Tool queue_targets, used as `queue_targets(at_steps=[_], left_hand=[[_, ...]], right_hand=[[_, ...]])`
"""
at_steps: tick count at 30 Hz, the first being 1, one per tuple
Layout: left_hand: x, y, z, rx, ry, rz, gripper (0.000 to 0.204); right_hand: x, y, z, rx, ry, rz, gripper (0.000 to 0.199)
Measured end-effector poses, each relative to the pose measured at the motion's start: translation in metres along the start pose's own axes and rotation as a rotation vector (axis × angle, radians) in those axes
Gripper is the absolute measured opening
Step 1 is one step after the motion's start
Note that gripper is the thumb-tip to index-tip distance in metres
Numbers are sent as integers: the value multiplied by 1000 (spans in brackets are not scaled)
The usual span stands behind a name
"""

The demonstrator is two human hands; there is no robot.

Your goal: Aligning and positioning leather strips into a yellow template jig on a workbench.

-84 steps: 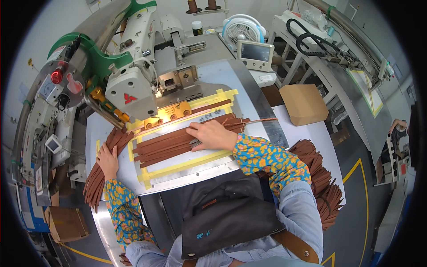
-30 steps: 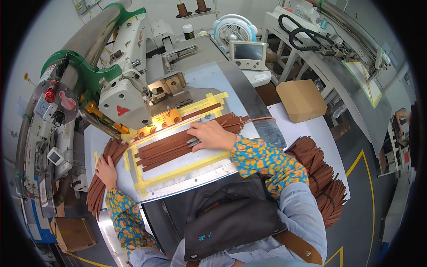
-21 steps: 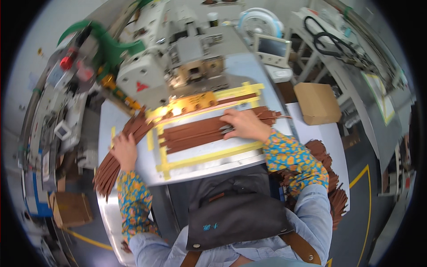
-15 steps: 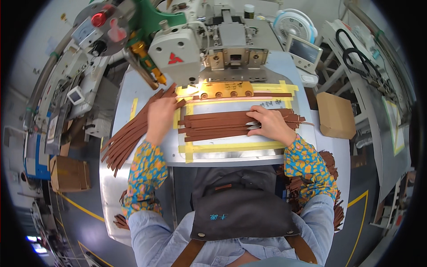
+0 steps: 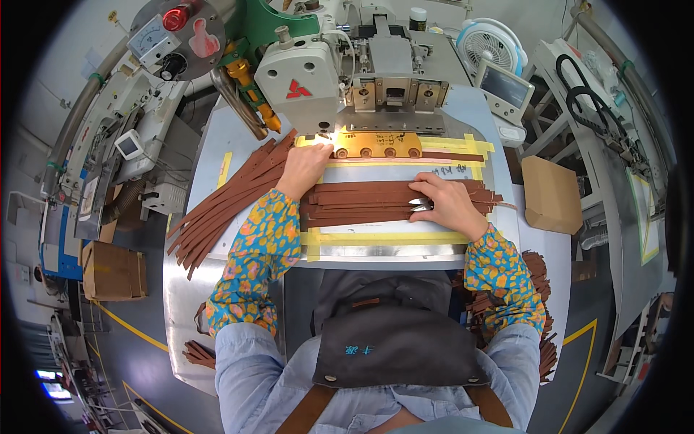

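Note:
My left hand (image 5: 305,168) is at the left end of a yellow template (image 5: 379,144), close under the sewing machine head (image 5: 298,76). Its fingers are closed, and they hide whatever is between them. A brown strip (image 5: 452,156) lies along the template's lower edge and sticks out to the right. My right hand (image 5: 450,205) is closed around small metal thread snips (image 5: 419,205), blades pointing left. It rests over a row of brown strips (image 5: 354,201) lying side by side. More brown strips (image 5: 231,199) fan out left of my left hand.
Yellow tape (image 5: 390,240) frames part of the worktable. A screen panel (image 5: 504,88) and white fan (image 5: 491,47) stand at the back right. A cardboard box (image 5: 551,194) is at the right, another carton (image 5: 113,270) at the left. Brown bundles (image 5: 538,278) hang beside my right arm.
My left hand has moved right, from the fanned strips to the left end of the template. The right hand stays over the row with the snips. The view has shifted slightly.

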State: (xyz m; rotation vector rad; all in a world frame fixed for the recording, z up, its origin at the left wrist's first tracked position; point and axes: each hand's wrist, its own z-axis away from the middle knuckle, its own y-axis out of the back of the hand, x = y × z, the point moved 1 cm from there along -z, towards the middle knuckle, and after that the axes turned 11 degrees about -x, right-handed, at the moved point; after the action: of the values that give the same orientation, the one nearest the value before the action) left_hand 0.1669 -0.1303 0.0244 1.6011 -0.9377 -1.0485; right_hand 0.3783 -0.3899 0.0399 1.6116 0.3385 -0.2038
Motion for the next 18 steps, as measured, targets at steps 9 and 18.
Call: queue_targets(at_steps=[9,18], left_hand=[[-11,-1,20,290,204,399,3],[-10,-4,18,267,102,390,2]], right_hand=[[9,1,-31,-9,11,-14,59],[6,-3,-29,43,28,-8,59]])
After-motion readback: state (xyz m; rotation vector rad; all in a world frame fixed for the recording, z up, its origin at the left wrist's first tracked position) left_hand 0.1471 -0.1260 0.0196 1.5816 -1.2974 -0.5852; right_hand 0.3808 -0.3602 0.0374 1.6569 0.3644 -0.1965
